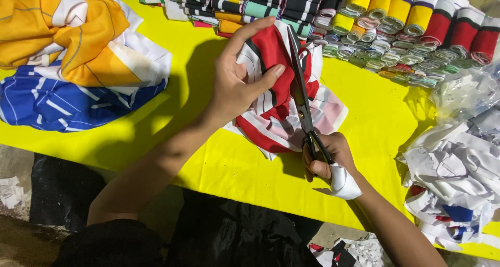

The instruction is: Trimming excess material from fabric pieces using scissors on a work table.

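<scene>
My left hand (pixel 240 74) grips a bunched piece of red, white and black striped fabric (pixel 276 105) lying on the yellow table (pixel 234 163), thumb pressed on the red part. My right hand (pixel 328 157) holds large black-handled scissors (pixel 301 95) by the handles. The long blades point away from me, running along the right side of the fabric just beside my left thumb. A white cloth wrap covers part of my right hand near the wrist.
An orange, white and blue fabric heap (pixel 73 53) lies at the left. Rows of rolled striped cloth strips (pixel 396 22) line the far edge. White fabric scraps (pixel 458 173) and a clear plastic bag (pixel 463 90) sit at the right.
</scene>
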